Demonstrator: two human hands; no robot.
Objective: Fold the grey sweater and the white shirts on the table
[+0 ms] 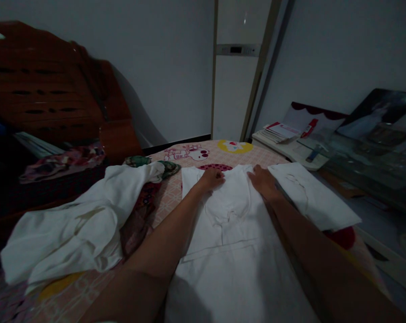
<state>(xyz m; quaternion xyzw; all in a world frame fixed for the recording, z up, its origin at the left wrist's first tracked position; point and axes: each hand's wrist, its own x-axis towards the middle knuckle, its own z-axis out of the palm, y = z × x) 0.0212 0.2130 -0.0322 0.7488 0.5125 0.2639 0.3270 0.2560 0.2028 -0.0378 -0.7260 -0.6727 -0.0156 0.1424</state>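
A white shirt [236, 255] lies spread lengthwise before me, its neckline toward the far side and a crosswise crease below it. My left hand [212, 179] is closed at the far left part of the shirt, fingers curled on the cloth by the neckline. At the shirt's far right edge, my right hand [262, 180] pinches the fabric. A folded white garment [312, 197] rests just right of my right hand. To the left of my arms lies a crumpled white garment [88, 220] in a loose heap.
Beneath everything is a patterned pink cloth [171, 202] over a rounded surface. A carved wooden seat [54, 89] with fabrics on it stands at left. On the right are a white cabinet [292, 150] with papers and a glass shelf [364, 157]. A tall white unit [238, 94] stands behind.
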